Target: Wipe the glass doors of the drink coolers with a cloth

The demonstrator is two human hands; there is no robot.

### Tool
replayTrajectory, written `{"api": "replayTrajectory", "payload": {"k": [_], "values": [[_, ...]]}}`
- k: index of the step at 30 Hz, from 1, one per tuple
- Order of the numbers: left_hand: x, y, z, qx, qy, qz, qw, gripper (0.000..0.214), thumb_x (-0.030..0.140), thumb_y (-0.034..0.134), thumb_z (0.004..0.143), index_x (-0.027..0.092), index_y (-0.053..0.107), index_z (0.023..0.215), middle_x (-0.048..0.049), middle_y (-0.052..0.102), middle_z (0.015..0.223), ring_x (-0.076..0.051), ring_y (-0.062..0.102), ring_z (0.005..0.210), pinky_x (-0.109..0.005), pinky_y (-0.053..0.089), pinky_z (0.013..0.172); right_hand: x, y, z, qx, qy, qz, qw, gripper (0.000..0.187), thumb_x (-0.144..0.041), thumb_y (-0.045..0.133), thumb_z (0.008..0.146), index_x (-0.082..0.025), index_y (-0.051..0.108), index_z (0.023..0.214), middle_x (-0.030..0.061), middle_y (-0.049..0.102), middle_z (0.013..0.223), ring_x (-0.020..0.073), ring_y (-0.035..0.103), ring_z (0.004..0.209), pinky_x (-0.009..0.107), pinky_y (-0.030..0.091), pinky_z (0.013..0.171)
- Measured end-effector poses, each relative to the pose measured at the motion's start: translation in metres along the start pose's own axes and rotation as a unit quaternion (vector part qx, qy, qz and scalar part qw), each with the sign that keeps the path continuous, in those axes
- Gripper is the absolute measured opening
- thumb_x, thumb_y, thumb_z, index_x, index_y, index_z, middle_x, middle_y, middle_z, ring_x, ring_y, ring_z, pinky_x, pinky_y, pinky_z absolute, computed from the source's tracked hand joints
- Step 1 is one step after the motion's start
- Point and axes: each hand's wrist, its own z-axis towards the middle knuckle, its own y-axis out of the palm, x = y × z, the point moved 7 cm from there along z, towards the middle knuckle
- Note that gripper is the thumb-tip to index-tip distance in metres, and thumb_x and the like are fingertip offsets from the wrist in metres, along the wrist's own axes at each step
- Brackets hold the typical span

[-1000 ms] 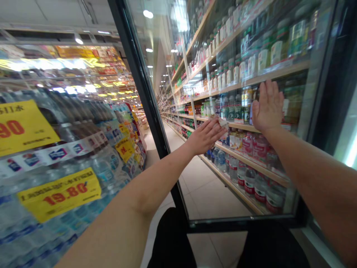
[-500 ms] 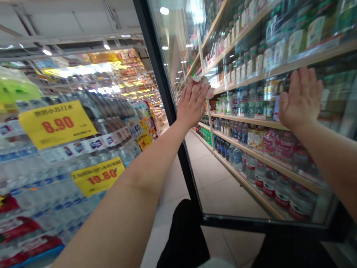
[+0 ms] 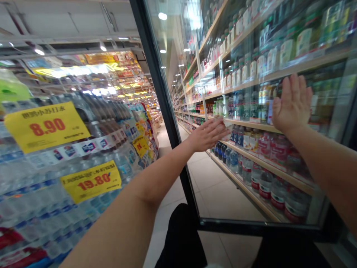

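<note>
In the middle of the view, my left hand lies against the glass door with its fingers stretched toward the right. It holds a crumpled pale cloth against the pane; the fingers and palm cover most of it. Higher up and farther right, my right hand rests flat on the same glass, fingers pointing up and nothing in it. A black frame runs round the door. Through the glass I see wooden shelves of drink bottles.
Stacked packs of bottled water stand on the left, with yellow price signs on them. A tiled aisle runs between that stack and the door. My dark-trousered knee is just below the door's lower left corner.
My left hand has slid down and to the right over the glass with the cloth, its fingers turning from upward to rightward. My right hand stays on the pane; the view has shifted slightly.
</note>
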Motion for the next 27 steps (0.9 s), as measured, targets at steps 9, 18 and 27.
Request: {"api": "replayTrajectory", "payload": {"k": [9, 18, 27], "values": [[-0.124, -0.055, -0.005, 0.059, -0.258, 0.015, 0.964, 0.062, 0.03, 0.048, 0.099, 0.023, 0.036, 0.16, -0.0058, 0.031, 0.168, -0.033, 0.021, 0.157, -0.062, 0.022, 0.128, 0.004, 0.003, 0.002, -0.031, 0.001, 0.009, 0.999, 0.078, -0.039, 0.036, 0.097, -0.012, 0.012, 0.166, 0.0144, 0.009, 0.174, 0.0304, 0.006, 0.161, 0.063, 0.01, 0.128], [-0.05, -0.016, -0.02, 0.06, -0.244, 0.0, 0.968, 0.055, 0.026, 0.046, 0.105, 0.018, 0.04, 0.158, -0.0128, 0.037, 0.164, -0.034, 0.007, 0.159, -0.057, 0.021, 0.13, -0.005, -0.005, 0.001, -0.017, 0.003, 0.009, 1.0, 0.075, -0.038, 0.036, 0.099, -0.012, 0.016, 0.166, 0.0169, 0.015, 0.173, 0.0306, 0.01, 0.161, 0.062, 0.013, 0.127], [-0.065, -0.03, -0.026, 0.03, -0.099, 0.011, 0.995, 0.059, 0.029, 0.049, 0.104, 0.023, 0.037, 0.162, -0.0106, 0.039, 0.164, -0.033, 0.021, 0.157, -0.055, 0.02, 0.129, -0.008, -0.007, 0.001, -0.003, 0.009, 0.007, 1.0, 0.073, -0.038, 0.038, 0.098, -0.013, 0.02, 0.165, 0.0172, 0.021, 0.171, 0.0325, 0.016, 0.16, 0.062, 0.017, 0.126]]}}
